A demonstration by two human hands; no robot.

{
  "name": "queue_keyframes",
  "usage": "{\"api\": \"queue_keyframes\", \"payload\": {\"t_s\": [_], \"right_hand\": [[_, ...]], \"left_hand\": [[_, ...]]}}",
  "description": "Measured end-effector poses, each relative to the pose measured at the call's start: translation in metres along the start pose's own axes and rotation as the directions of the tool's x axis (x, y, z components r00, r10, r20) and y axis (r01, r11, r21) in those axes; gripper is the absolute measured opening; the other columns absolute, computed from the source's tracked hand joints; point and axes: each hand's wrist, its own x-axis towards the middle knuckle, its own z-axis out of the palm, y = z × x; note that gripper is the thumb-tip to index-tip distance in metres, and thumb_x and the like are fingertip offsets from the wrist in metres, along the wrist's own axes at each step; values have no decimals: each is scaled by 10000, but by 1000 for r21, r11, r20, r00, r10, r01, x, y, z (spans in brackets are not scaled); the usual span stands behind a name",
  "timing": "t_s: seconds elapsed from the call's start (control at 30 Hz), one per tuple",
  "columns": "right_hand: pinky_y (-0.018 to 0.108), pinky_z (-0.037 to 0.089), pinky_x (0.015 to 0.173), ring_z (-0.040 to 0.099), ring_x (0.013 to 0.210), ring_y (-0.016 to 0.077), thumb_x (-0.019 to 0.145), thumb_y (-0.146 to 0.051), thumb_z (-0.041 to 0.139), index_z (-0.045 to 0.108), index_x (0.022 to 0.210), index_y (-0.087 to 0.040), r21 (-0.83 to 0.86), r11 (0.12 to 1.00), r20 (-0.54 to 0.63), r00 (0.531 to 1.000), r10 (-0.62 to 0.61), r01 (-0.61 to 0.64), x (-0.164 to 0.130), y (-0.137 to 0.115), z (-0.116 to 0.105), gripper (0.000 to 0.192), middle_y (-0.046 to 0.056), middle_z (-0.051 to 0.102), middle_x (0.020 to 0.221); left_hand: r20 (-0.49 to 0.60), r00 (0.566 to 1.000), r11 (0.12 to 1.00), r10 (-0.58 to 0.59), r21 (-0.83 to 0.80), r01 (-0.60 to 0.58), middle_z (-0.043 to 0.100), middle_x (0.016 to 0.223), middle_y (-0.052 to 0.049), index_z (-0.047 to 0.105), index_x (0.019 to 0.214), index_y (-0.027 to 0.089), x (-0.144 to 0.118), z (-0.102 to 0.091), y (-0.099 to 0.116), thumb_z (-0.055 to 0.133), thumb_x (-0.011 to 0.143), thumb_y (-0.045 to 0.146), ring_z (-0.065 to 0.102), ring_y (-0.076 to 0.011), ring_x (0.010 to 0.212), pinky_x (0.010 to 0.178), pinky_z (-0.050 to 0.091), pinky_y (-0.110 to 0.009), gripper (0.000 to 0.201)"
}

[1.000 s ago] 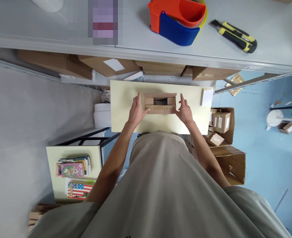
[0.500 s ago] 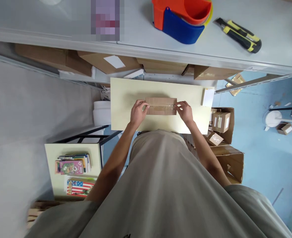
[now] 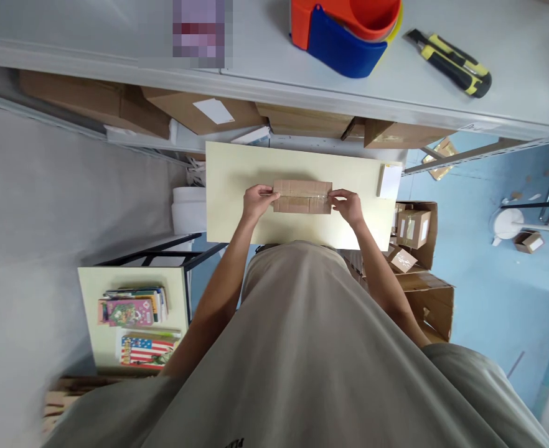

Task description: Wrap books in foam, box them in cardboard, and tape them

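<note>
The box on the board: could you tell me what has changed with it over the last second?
The box had its top flaps open; now they are folded shut. The left hand and right hand moved from its near corners to its two ends. Board, tape dispenser and knife stayed put.

I see brown cardboard box [image 3: 302, 196] | pale yellow counter [image 3: 237, 180] | orange-and-blue tape dispenser [image 3: 347, 31] | yellow-and-black utility knife [image 3: 449, 55] | blue floor [image 3: 489, 298] | stars-and-stripes book [image 3: 146, 351]
</note>
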Motion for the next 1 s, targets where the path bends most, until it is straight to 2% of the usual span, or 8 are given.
{"api": "queue_keyframes", "payload": {"t_s": [0.17,0.27,0.43,0.57,0.83,0.93,1.0], "right_hand": [[398,722,900,833,1000,241,882,-304,784,833,1009,-231,-109,994,-106,994,-6,-6,1,-4,8,154,64,877,1148],[388,716,929,835,1057,252,873,-256,758,837,1001,-231,-160,987,-131,991,0,-21,3,-10,10,153,67,883,1139],[376,737,841,834,899,226,811,-247,781,832,962,-212,-52,996,-100,993,66,-71,0,-16,6,162,59,883,1073],[378,738,818,836,826,214,800,-240,787,830,936,-213,8,996,-99,991,93,-93,-13,-15,6,145,54,880,1050],[385,750,826,838,843,220,799,-277,811,825,891,-218,30,994,-111,988,104,-101,-19,-3,12,111,50,887,1055],[397,749,828,832,823,214,815,-272,798,822,894,-220,-4,997,-103,992,73,-74,-18,-2,12,97,49,885,1057],[400,744,839,840,826,217,847,-269,788,825,927,-230,-74,996,-98,994,49,-57,-20,-4,12,97,48,889,1068]], "left_hand": [[-4,996,992,87,90,-86,856,988,-82,799,915,195,4,0,0,990,714,310,828,-274,992,1005,653,-426,301],[-3,995,989,102,112,-101,865,1008,-98,806,917,203,5,2,2,990,730,329,835,-294,1002,1008,656,-448,290],[-14,997,989,80,125,-78,876,954,-85,832,851,230,-1,-1,9,1015,715,347,846,-325,1000,997,656,-474,256],[-29,994,989,105,110,-102,889,978,-75,868,899,242,-11,-7,9,1022,720,409,855,-320,1020,1000,659,-460,289],[15,1000,1000,-18,16,18,883,957,-86,845,846,220,-9,-4,-8,1041,659,416,856,-301,1000,992,661,-441,334],[39,999,1000,-6,8,6,875,952,-88,825,854,215,-7,-4,-9,1048,656,432,849,-303,997,989,655,-443,370],[60,998,999,34,33,-36,870,983,-96,802,878,213,-8,-5,-7,1031,691,379,842,-296,1001,994,649,-437,339]]}}
